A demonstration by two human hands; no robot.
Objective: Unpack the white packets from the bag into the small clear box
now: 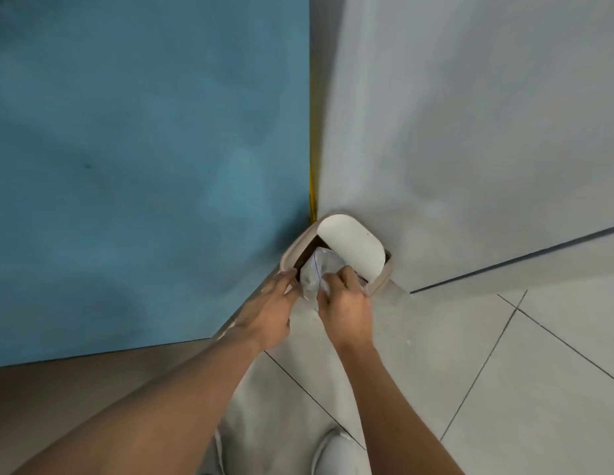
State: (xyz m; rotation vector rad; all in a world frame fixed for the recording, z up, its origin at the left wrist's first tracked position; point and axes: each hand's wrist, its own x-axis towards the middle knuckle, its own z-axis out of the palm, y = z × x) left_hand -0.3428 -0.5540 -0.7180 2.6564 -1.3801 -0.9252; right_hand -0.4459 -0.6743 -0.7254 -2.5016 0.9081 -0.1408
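A crumpled clear plastic bag [314, 269] with a thin blue line sits in the mouth of a small beige bin [293, 250] in the corner of the room. The bin's white swing lid [350, 248] is tilted open behind the bag. My right hand [346, 303] grips the bag's lower right part with curled fingers. My left hand [271, 310] reaches in from the left, its fingers fairly straight, touching the bag's left edge at the bin's rim. What the bag contains cannot be made out.
A blue wall [144, 166] stands on the left and a grey-white wall [470, 132] on the right, meeting behind the bin. Below lies a pale tiled floor [504, 371]. A white shoe [339, 454] shows at the bottom edge.
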